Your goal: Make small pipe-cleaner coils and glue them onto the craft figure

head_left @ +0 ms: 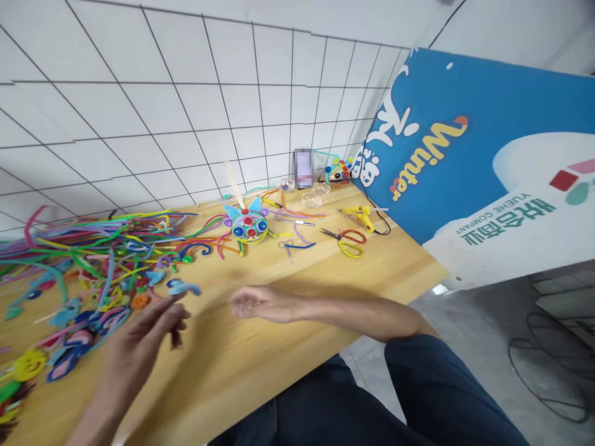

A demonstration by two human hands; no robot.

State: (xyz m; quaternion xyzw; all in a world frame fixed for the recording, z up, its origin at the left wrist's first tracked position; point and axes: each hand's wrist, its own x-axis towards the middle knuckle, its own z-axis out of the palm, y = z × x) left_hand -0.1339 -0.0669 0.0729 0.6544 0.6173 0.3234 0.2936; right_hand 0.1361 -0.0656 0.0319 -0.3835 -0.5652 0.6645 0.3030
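Pinched between the fingertips of my left hand [151, 325] is a light-blue curled pipe cleaner piece [190, 288], with a dark blue bit close beside it. My right hand [255, 303] is just above the wooden table, its blurred fingers loosely bent and pointing left, nothing visible in them. Beyond both hands sits a round decorated figure [250, 226] with blue pointed ears, red and blue button-like dots and pipe cleaner legs. A heap of loose pipe cleaners [97, 232] and small shaped pieces [88, 328] lies to the left of and around my left hand.
Orange-and-yellow scissors [348, 240] and a yellow glue gun [360, 217] lie at the right. Small scissors [287, 249], a pen [295, 222] and clear domes [311, 199] are near the figure. At the back stand a phone [304, 168] and a second decorated figure [339, 172].
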